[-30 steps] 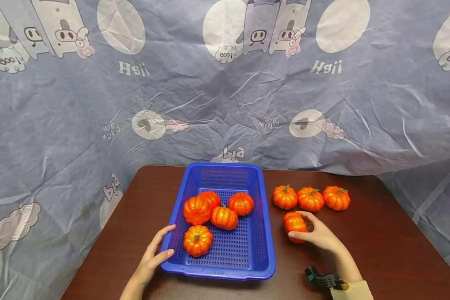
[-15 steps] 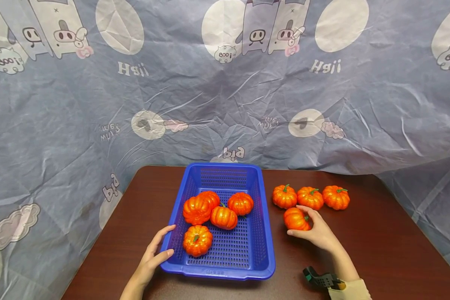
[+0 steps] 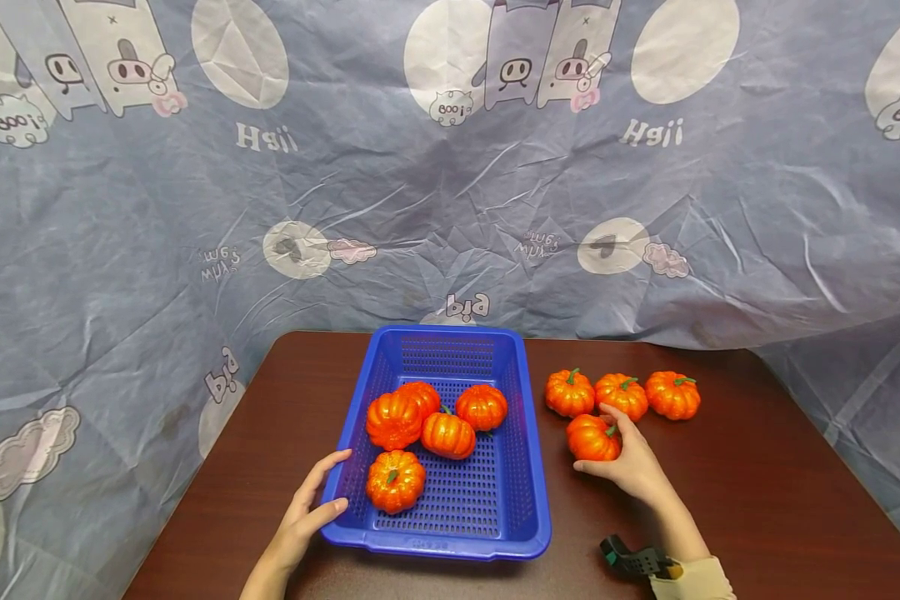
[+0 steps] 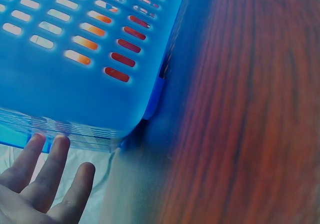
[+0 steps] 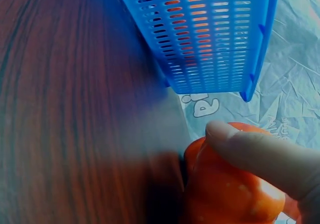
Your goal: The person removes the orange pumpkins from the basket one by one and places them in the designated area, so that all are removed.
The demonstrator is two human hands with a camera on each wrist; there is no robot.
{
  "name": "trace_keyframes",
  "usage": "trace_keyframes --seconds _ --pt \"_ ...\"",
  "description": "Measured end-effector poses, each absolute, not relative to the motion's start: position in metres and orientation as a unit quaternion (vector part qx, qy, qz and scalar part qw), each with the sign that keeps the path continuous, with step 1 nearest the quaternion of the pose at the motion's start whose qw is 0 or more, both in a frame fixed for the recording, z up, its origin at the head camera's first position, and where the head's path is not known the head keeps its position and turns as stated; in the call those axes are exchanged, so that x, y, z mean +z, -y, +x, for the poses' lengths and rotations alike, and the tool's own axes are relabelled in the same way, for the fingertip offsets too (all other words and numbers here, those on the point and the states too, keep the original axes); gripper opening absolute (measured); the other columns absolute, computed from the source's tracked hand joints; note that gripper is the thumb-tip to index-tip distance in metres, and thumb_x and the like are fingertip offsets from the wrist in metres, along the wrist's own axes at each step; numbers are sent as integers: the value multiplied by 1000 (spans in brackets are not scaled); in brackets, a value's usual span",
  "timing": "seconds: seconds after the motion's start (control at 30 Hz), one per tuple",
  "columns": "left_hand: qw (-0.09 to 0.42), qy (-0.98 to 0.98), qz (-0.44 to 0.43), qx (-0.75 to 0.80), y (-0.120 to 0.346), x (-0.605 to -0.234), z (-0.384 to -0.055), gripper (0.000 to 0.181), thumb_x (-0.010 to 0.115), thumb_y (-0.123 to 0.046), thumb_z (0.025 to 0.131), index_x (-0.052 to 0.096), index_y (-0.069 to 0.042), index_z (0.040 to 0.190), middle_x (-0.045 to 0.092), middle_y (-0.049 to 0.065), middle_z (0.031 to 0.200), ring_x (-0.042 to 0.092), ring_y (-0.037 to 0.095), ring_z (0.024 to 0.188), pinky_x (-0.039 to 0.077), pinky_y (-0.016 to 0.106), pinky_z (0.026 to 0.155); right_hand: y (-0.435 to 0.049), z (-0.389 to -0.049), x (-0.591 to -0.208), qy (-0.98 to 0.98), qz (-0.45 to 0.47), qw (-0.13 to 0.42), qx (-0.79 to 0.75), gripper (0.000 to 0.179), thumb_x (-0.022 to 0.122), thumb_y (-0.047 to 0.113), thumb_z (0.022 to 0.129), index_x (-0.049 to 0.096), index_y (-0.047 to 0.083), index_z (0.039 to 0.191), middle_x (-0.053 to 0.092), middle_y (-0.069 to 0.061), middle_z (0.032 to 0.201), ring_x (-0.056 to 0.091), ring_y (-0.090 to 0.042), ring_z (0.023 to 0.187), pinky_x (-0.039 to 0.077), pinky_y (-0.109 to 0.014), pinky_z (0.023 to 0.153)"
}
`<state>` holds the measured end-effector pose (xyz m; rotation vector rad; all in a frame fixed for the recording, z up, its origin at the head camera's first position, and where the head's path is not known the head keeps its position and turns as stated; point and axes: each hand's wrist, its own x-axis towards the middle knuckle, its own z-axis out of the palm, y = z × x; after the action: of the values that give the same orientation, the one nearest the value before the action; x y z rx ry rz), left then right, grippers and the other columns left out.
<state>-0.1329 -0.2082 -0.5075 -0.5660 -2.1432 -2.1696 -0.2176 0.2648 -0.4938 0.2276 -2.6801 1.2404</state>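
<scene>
My right hand (image 3: 636,463) holds a small shiny orange pumpkin (image 3: 592,438) on the table, right of the basket, thumb on its near side and fingers around its far right side. In the right wrist view the thumb (image 5: 245,151) lies along this pumpkin (image 5: 227,189). Its green stem points up and to the right. My left hand (image 3: 300,508) rests at the left rim of a blue plastic basket (image 3: 457,546), fingers extended. From the left wrist, straight fingers (image 4: 52,174) show against the perforated basket wall (image 4: 75,91).
Several pumpkins lie in the basket, one pumpkin (image 3: 395,482) at its near left. Behind the held one, three more stand in a row: a left pumpkin (image 3: 569,394), a middle pumpkin (image 3: 621,397) and a right pumpkin (image 3: 672,396). A patterned cloth (image 3: 450,183) hangs behind the brown table (image 3: 765,500).
The right hand has shifted the held pumpkin slightly away toward the row and tipped it more upright, its stem turning upward. The left hand and basket stay put.
</scene>
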Motion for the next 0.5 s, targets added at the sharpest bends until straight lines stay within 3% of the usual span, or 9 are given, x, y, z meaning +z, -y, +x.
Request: trace_keyframes --seconds 0.2,0.37,0.5 --pt "20 689 -188 -699 208 -508 -133 54 47 0 87 34 -2 140 38 28 132 53 28 109 50 39 83 -264 -218 -496 899 70 74 426 98 88 23 63 31 0 138 44 -23 121 43 -37 109 35 -54 92" --pt "19 691 -183 -699 208 -508 -133 54 47 -1 87 35 -2 140 38 27 132 53 28 109 51 39 83 -265 -216 -497 899 48 23 434 105 86 26 64 19 -2 141 36 -30 128 40 -43 115 32 -58 96" --pt "19 693 -178 -699 208 -507 -133 54 48 -1 87 35 -2 140 38 27 133 53 27 110 50 38 83 -264 -215 -496 909 33 -4 416 103 85 29 65 21 -7 137 37 -31 130 42 -44 115 32 -58 97"
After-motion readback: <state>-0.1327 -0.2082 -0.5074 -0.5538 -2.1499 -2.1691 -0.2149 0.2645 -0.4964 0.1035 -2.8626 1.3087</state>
